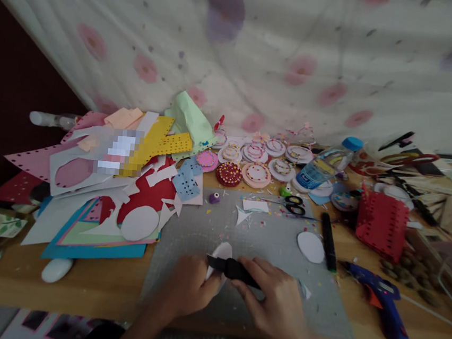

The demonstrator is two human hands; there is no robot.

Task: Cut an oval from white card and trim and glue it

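At the lower centre of the frame, the left hand point(193, 284) pinches a white paper piece point(224, 250) between closed fingers above a grey mat point(182, 234). The right hand point(275, 298), fingers curled tight, grips a black tool point(234, 269) whose tip crosses the paper, contact unclear; a blue glue gun point(391, 316) lies at lower right.

Right fingers point(255, 268) gripping knife point(231, 268), left fingers point(209, 289) pinching paper point(224, 250)
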